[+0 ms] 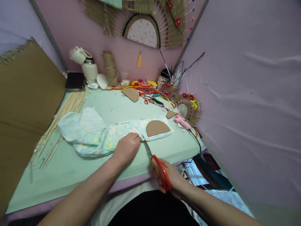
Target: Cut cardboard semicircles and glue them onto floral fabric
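Note:
A floral fabric in pale green, white and yellow lies across the table, bunched at its left end. My left hand is closed on the fabric's near edge. Flat on the fabric's right part rests a half-round piece of brown cardboard. My right hand grips the red-handled scissors. Their blade tips point up and left, at the fabric's near edge just right of my left fingers. How far the blades are apart is hard to make out.
Thin wooden sticks and a large cardboard sheet are on the left. Along the back stand a twine spool, a white bottle and coloured cords. A pink glue gun with a black cable lies at right.

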`<state>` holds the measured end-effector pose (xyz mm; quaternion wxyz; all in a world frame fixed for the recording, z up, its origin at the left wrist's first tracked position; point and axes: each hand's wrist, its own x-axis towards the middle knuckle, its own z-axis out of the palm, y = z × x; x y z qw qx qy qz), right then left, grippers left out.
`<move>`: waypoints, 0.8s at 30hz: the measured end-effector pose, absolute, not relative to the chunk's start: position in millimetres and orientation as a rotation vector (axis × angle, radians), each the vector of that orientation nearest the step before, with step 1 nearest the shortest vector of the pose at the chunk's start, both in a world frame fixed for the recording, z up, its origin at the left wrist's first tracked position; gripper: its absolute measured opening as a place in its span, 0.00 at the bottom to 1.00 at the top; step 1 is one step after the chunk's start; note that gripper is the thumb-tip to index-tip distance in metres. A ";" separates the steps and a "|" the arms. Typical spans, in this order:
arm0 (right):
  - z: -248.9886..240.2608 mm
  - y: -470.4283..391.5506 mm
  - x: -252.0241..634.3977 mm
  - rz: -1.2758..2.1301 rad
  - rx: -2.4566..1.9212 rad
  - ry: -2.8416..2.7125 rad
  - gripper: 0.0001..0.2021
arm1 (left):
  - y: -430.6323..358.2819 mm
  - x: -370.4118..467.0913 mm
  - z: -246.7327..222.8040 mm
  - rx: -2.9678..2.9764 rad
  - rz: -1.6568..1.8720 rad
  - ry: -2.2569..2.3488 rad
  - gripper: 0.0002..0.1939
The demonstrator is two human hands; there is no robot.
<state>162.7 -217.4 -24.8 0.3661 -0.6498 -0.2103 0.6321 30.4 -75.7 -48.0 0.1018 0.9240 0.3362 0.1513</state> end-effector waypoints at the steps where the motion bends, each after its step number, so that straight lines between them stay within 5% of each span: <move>1: -24.2 -217.3 163.1 1.634 -1.669 -0.534 0.24 | -75.9 30.3 -48.3 2.727 0.478 0.996 0.12; 24: -10.3 -188.6 167.8 1.710 -1.600 -0.476 0.19 | -74.8 29.6 -56.6 2.720 0.772 0.936 0.11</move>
